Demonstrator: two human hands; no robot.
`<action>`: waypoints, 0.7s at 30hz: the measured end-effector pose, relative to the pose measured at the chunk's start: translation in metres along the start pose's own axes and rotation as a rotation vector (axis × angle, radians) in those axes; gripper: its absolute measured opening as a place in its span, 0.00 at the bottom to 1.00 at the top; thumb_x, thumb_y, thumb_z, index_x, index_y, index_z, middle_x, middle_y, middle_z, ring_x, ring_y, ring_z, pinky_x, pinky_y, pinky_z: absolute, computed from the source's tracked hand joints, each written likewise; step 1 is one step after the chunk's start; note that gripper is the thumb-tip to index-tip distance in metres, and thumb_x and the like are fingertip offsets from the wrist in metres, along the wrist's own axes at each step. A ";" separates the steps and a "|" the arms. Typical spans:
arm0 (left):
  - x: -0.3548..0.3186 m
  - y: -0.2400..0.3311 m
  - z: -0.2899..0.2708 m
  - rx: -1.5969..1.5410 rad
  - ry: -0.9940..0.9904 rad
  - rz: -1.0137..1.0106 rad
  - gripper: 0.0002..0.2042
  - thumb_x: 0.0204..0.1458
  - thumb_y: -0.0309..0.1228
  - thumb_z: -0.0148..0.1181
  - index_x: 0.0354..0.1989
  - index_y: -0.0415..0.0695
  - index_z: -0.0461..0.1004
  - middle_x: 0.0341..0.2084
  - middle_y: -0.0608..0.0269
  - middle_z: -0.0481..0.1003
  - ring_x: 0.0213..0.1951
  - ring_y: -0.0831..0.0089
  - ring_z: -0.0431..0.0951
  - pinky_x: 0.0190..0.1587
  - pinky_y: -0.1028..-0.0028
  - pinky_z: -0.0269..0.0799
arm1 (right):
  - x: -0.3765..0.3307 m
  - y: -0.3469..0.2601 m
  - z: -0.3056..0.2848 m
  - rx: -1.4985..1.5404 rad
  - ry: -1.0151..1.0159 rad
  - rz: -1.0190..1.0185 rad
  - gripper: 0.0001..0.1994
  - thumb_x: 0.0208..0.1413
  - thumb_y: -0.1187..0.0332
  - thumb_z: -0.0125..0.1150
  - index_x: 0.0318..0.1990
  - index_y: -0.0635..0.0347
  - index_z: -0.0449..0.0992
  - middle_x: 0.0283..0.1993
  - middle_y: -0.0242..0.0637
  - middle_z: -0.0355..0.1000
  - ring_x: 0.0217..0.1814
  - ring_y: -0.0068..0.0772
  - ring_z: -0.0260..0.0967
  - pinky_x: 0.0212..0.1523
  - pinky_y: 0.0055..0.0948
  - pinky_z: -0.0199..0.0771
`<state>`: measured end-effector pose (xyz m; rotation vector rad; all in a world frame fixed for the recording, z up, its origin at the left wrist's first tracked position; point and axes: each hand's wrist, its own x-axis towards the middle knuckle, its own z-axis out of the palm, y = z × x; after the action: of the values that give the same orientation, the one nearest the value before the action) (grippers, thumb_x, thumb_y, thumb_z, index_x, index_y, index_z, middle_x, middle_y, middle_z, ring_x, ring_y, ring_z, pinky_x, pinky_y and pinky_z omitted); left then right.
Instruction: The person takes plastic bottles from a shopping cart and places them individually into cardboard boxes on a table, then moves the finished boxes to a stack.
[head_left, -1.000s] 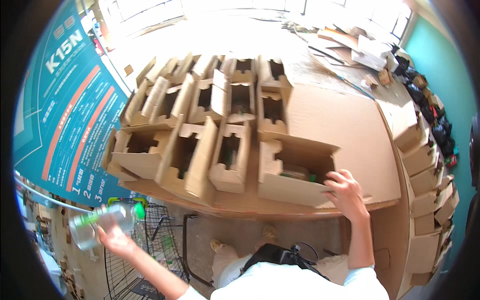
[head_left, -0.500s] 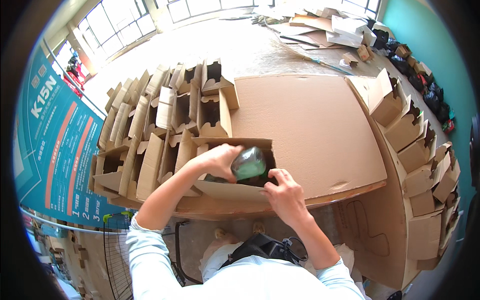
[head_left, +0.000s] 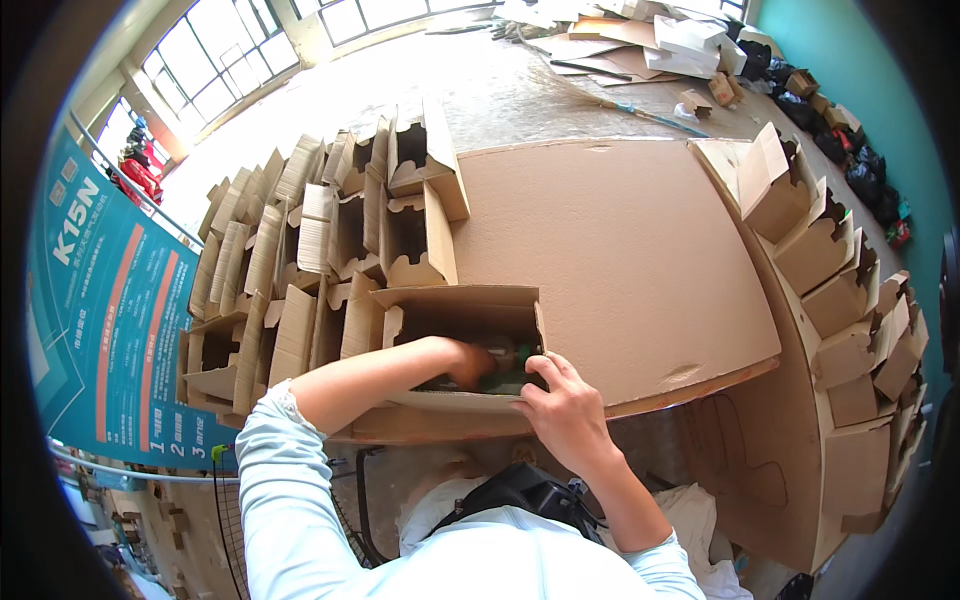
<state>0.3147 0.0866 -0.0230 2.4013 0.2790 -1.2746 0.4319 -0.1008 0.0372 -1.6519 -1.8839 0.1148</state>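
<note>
My left hand (head_left: pixel 466 362) reaches down into an open cardboard box (head_left: pixel 455 297) at the table's near edge. It is closed around a clear, green-tinted bottle (head_left: pixel 508 358), which lies low inside; blur and shadow hide most of the fingers and part of the bottle. My right hand (head_left: pixel 563 396) pinches the box's near right corner, thumb and fingers closed over the rim. The box stands with its top open and its long side facing me.
Rows of open cardboard boxes (head_left: pixel 350 225) crowd the left of the cardboard-covered table (head_left: pixel 610 250). More open boxes (head_left: pixel 815 245) line the right side. A teal banner (head_left: pixel 110 310) stands at left. Beyond lie a broom (head_left: pixel 640 112), flattened cardboard and black bags (head_left: pixel 830 145).
My left hand has gone down into the box, taking the bottle from rim height to low inside. My right hand stays on the box's corner.
</note>
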 end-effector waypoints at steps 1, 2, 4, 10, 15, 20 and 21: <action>-0.003 0.001 0.005 -0.009 0.011 -0.016 0.25 0.42 0.38 0.67 0.51 0.45 0.75 0.47 0.51 0.77 0.51 0.54 0.75 0.55 0.60 0.68 | 0.001 -0.001 0.000 0.004 0.002 -0.008 0.09 0.43 0.69 0.70 0.25 0.60 0.74 0.46 0.38 0.70 0.53 0.45 0.70 0.42 0.36 0.78; -0.007 0.003 0.011 0.065 0.146 0.032 0.17 0.48 0.36 0.62 0.46 0.44 0.78 0.46 0.52 0.77 0.50 0.54 0.76 0.54 0.60 0.70 | 0.002 0.000 0.000 -0.003 -0.014 -0.007 0.09 0.43 0.69 0.70 0.25 0.60 0.74 0.47 0.38 0.70 0.54 0.46 0.70 0.43 0.36 0.78; -0.014 0.018 0.005 0.112 0.310 -0.042 0.13 0.51 0.34 0.57 0.43 0.44 0.79 0.44 0.51 0.78 0.48 0.55 0.78 0.51 0.61 0.72 | 0.003 0.001 0.002 -0.019 -0.055 -0.013 0.08 0.44 0.68 0.69 0.27 0.60 0.75 0.49 0.38 0.69 0.56 0.49 0.69 0.45 0.37 0.78; -0.073 0.014 -0.021 -0.038 0.594 0.024 0.10 0.52 0.31 0.57 0.36 0.38 0.79 0.37 0.48 0.79 0.42 0.51 0.78 0.46 0.62 0.74 | 0.008 -0.010 -0.009 0.079 -0.017 0.052 0.24 0.45 0.68 0.69 0.52 0.55 0.72 0.63 0.41 0.63 0.61 0.45 0.66 0.52 0.38 0.75; -0.154 0.016 0.055 -0.294 1.280 0.126 0.22 0.51 0.39 0.62 0.49 0.35 0.72 0.50 0.46 0.72 0.52 0.51 0.73 0.55 0.62 0.70 | -0.012 -0.009 0.009 0.329 0.133 0.244 0.37 0.48 0.63 0.70 0.64 0.58 0.59 0.65 0.46 0.62 0.65 0.48 0.63 0.63 0.38 0.65; -0.134 0.015 0.119 -0.487 1.509 -0.007 0.17 0.47 0.29 0.66 0.45 0.38 0.74 0.53 0.47 0.71 0.52 0.50 0.73 0.54 0.62 0.71 | -0.005 0.001 0.037 0.418 0.098 0.351 0.28 0.52 0.63 0.68 0.58 0.60 0.64 0.52 0.44 0.74 0.54 0.49 0.72 0.55 0.38 0.69; -0.128 0.006 0.119 -0.535 1.559 0.039 0.17 0.48 0.27 0.65 0.46 0.38 0.73 0.51 0.47 0.72 0.49 0.50 0.75 0.51 0.61 0.73 | 0.000 0.005 0.037 0.385 0.062 0.403 0.27 0.52 0.63 0.68 0.57 0.60 0.64 0.50 0.44 0.75 0.51 0.49 0.73 0.53 0.39 0.70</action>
<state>0.1563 0.0307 0.0245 2.2904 0.8103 0.8426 0.4175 -0.0875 0.0056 -1.7090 -1.3551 0.5493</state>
